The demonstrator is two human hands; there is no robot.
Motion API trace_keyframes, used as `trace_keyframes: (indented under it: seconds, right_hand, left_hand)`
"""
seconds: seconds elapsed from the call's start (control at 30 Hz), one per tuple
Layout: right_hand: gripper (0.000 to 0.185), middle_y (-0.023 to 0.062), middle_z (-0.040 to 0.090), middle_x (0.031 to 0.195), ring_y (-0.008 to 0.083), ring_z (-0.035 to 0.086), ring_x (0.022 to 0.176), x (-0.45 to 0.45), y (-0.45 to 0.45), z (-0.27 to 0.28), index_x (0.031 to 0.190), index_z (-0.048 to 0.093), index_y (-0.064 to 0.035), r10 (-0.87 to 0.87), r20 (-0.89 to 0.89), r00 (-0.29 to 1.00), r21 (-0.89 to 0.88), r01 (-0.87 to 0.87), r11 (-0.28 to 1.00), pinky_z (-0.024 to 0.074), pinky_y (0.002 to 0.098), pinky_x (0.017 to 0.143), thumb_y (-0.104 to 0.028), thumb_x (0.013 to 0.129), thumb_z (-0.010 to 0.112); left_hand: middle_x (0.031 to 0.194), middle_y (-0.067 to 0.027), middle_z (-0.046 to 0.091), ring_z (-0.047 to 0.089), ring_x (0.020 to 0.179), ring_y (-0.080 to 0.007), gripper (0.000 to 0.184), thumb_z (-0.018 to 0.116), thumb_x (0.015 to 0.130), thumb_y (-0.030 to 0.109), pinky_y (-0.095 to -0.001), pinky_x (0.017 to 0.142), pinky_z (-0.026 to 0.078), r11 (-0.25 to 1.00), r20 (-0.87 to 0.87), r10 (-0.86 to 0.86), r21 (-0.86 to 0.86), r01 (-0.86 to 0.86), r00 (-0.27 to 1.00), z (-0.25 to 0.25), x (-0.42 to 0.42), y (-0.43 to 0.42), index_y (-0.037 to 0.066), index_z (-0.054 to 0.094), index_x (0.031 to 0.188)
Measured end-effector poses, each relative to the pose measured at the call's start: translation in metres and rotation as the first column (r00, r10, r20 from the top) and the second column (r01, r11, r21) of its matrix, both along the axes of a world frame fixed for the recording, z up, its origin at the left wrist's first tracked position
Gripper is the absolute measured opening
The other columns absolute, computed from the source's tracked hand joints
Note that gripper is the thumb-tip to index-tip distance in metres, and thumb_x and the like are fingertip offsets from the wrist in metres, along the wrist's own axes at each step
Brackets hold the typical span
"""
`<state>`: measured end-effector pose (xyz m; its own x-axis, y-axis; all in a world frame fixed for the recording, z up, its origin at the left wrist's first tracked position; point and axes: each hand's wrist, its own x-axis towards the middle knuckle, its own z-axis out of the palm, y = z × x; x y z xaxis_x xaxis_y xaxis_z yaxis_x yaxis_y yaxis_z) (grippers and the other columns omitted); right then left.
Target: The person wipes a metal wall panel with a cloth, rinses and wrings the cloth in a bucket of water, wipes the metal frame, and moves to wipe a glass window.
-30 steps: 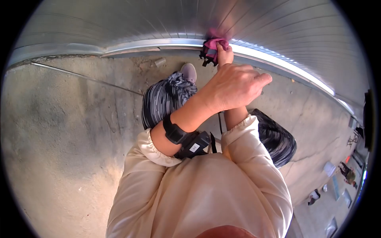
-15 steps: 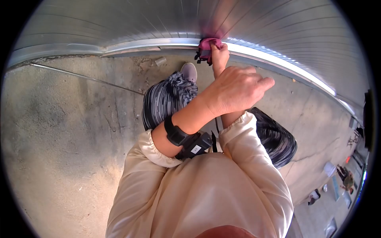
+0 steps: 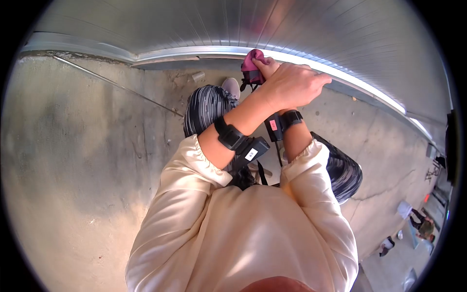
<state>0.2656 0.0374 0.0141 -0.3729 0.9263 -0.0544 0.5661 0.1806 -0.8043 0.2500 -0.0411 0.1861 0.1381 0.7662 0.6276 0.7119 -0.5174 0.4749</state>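
My left hand crosses over my right forearm near the metal wall's bottom rail. Its fingers are curled closed, with one digit pointing right; anything inside them is hidden. Just beyond it, my right hand pinches a crumpled pink and black cloth item beside the bright rail. Black straps dangle below the item. Each wrist wears a black band with a black box; the left box has a white label, the right box a pink one.
A ribbed metal wall curves across the top. A thin metal rod lies on the concrete floor at left. My shoe is near the wall. At far right are a person, a white bucket and other objects.
The pink item has been drawn slightly back from the wall and turned. Both forearms have shifted, and the right wrist's band and box now show. The distant person has moved a little.
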Motion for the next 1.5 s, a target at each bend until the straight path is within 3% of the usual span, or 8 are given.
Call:
trace_keyframes:
  seconds: [0.07,0.13,0.53,0.7,1.07,1.17,1.2,1.5]
  right_hand:
    - [0.054,0.0174,0.065,0.088,0.0269,0.063,0.082,0.0,-0.016,0.01,0.099,0.062,0.0009,0.056,-0.022,0.998,0.229,-0.05,0.972,0.0461,0.0345,0.073,-0.047,0.075,0.065]
    - [0.055,0.0179,0.066,0.087,0.0285,0.063,0.083,-0.026,0.001,0.016,0.098,0.062,0.0009,-0.277,-0.053,0.959,-0.23,0.259,0.938,0.0461,0.0359,0.074,-0.048,0.075,0.064]
    - [0.052,0.0191,0.066,0.09,0.0306,0.064,0.087,-0.06,0.02,-0.021,0.096,0.065,0.0006,-0.339,0.137,0.931,-0.422,0.365,0.83,0.0477,0.0364,0.076,-0.043,0.068,0.068]
    - [0.037,0.0083,0.063,0.077,0.0177,0.059,0.065,-0.021,0.034,-0.036,0.092,0.063,-0.0002,0.327,0.158,0.932,-0.524,-0.202,0.827,0.0457,0.0303,0.057,-0.031,0.073,0.067]
    - [0.03,-0.0004,0.055,0.07,0.0137,0.053,0.06,0.06,-0.007,0.027,0.101,0.056,-0.0037,-0.281,-0.243,0.928,-0.344,0.189,0.92,0.0441,0.0276,0.054,-0.024,0.081,0.063]
    - [0.031,-0.0009,0.056,0.071,0.0121,0.053,0.061,0.06,-0.04,0.041,0.103,0.056,-0.0035,-0.231,-0.483,0.845,-0.252,0.118,0.961,0.0441,0.0264,0.055,-0.025,0.082,0.062]
    - [0.032,0.0003,0.058,0.074,0.0113,0.054,0.062,0.059,-0.057,0.067,0.103,0.056,-0.0029,-0.204,-0.521,0.829,-0.244,0.085,0.966,0.0445,0.026,0.056,-0.027,0.082,0.063]
    - [0.03,0.0047,0.061,0.084,0.0122,0.058,0.072,0.148,-0.116,0.147,0.094,0.058,0.0014,-0.43,-0.581,0.691,-0.396,0.222,0.891,0.0458,0.0239,0.064,-0.022,0.077,0.069]
  left_hand:
    - [0.056,-0.0047,0.058,0.058,0.051,-0.0213,0.015,0.061,0.075,0.011,-0.0344,0.048,0.045,0.998,-0.009,-0.025,-0.063,0.025,1.0,0.01,0.004,-0.007,0.017,0.067,0.088]
    - [0.055,-0.0045,0.058,0.058,0.051,-0.0214,0.015,0.061,0.075,0.012,-0.033,0.046,0.046,0.999,-0.003,-0.028,-0.016,0.028,1.0,0.008,0.005,-0.011,0.017,0.067,0.089]
    - [0.061,-0.0115,0.061,0.062,0.059,-0.026,0.018,0.056,0.071,0.009,-0.0379,0.052,0.05,0.996,0.13,-0.007,-0.087,0.018,0.992,0.007,-0.012,0.002,0.009,0.065,0.087]
    - [0.059,-0.0078,0.061,0.061,0.056,-0.0216,0.017,0.061,0.074,0.01,-0.0342,0.05,0.05,0.995,-0.017,0.034,-0.098,-0.036,0.999,0.012,-0.014,0.007,0.013,0.065,0.09]
    - [0.063,-0.0027,0.063,0.062,0.06,-0.0219,0.02,0.058,0.083,0.03,-0.0324,0.054,0.05,0.986,0.088,-0.012,-0.163,0.026,0.996,0.062,0.019,0.007,0.021,0.066,0.099]
    - [0.088,-0.0092,0.066,0.063,0.082,-0.0229,0.024,0.054,0.088,0.019,-0.035,0.07,0.052,0.94,0.094,-0.15,-0.294,0.171,0.984,0.114,0.037,-0.011,0.003,0.059,0.105]
    - [0.064,-0.0023,0.063,0.063,0.061,-0.0214,0.019,0.059,0.083,0.03,-0.0322,0.055,0.05,0.954,0.14,-0.171,0.271,0.128,0.975,0.08,0.057,0.008,0.019,0.066,0.096]
    - [0.068,-0.0033,0.064,0.063,0.062,-0.0197,0.017,0.059,0.079,0.021,-0.0332,0.054,0.05,0.863,0.321,-0.503,0.134,0.487,0.802,0.125,0.18,-0.119,0.015,0.065,0.094]
